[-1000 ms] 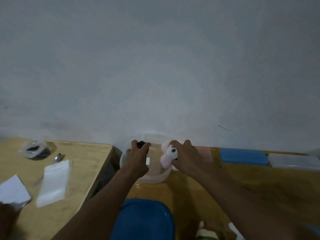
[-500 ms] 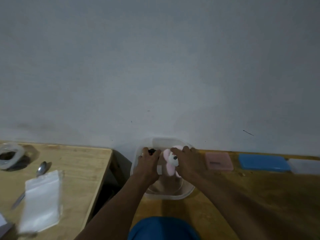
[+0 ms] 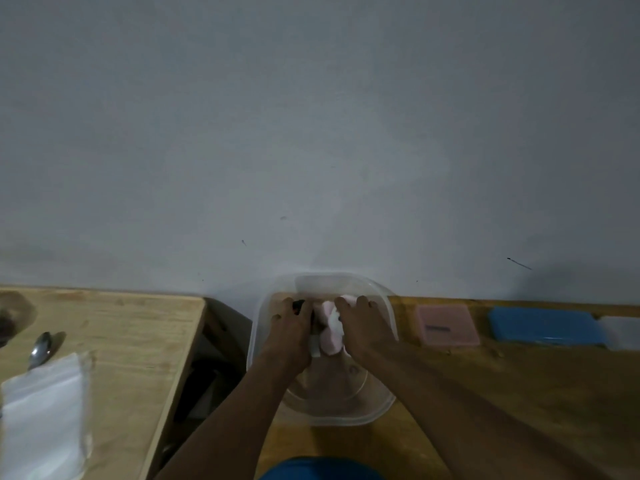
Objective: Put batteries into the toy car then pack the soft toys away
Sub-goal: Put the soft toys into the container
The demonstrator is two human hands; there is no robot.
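Both grips are down inside a clear plastic tub [image 3: 388, 403] set against the grey wall: the right hand [image 3: 363, 329] is closed on a pink-and-white soft toy [image 3: 330, 329], fingers curled over its far side, while the left hand [image 3: 292, 332] is wrapped round a small dark object [image 3: 298, 304] (too hidden by the fingers to identify) that peeks out past its fingertips. The two hands sit side by side, with the pink toy pressed between them and a small white tag or label [image 3: 314, 346] showing just below the left hand's knuckles. The tub rests on a darker wooden bench [image 3: 519, 393], its near rim under both forearms. Just beyond the right hand's outer side, along the wall, lie a flat pink lid or case [image 3: 446, 325], then a blue one [image 3: 547, 325] and a pale translucent one [image 3: 621, 332] at the frame's edge. Well away from the left hand, across a dark gap, a lighter wooden bench [image 3: 131, 334] carries a metal spoon [image 3: 41, 348] and a white plastic pouch [image 3: 43, 417]. A blue rounded shape [image 3: 322, 469] sits at the bottom edge, nearer the camera than both wrists
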